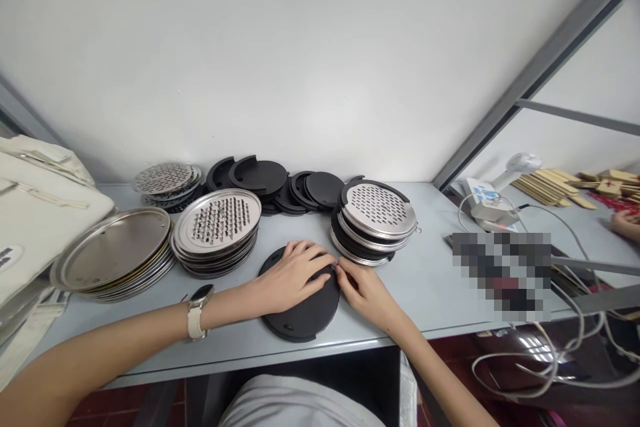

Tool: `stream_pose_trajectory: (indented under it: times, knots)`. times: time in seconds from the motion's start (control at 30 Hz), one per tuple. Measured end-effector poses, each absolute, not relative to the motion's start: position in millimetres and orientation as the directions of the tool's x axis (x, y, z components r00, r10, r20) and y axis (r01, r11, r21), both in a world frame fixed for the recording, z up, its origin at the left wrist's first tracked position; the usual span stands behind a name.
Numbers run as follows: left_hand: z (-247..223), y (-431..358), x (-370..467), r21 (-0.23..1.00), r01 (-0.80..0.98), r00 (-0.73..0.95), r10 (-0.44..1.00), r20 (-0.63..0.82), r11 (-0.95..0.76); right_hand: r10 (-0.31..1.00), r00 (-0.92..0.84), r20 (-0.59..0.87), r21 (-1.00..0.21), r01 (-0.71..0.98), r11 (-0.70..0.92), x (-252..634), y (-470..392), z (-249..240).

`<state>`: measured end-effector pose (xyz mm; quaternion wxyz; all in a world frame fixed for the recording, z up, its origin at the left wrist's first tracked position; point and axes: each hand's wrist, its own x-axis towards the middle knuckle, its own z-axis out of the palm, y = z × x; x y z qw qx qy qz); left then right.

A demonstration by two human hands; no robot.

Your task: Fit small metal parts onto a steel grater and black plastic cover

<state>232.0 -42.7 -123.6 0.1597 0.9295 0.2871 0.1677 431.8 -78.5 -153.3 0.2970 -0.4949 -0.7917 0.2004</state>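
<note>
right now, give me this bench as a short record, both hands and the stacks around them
left hand: palm down on a black disc
right hand: fingertips at the disc's right edge; grip detail too small to tell
left of hands: stack of plain metal plates, stack of grater plates
beyond hands, to the right: mixed stack, perforated metal plate on top
along wall: overlapping black discs

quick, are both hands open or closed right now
Left hand: open, resting on the black disc.
Right hand: fingers curled at the disc's right edge; whether gripping, can't tell.
</note>
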Motion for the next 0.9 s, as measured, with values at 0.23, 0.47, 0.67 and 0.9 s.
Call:
stream_pose_trajectory:
  times: [0.23,0.47,0.67,0.9]
  knots:
    - [-125,-44,233,0.477,0.416,0.786,0.570,0.240,-0.774,0.899,-0.341,0.273,-0.607,0.665,0.436,432,-78,-153]
    - [-127,-43,233,0.542,0.382,0.767,0.585,0.266,-0.748,0.902,-0.346,0.258,-0.604,0.671,0.430,432,-78,-155]
    - [-130,-41,233,0.581,0.364,0.748,0.600,0.284,-0.728,0.906,-0.343,0.247,-0.614,0.669,0.420,431,-79,-154]
    - [-134,-41,233,0.590,0.360,0.744,0.604,0.286,-0.723,0.911,-0.344,0.228,-0.629,0.662,0.407,430,-81,-151]
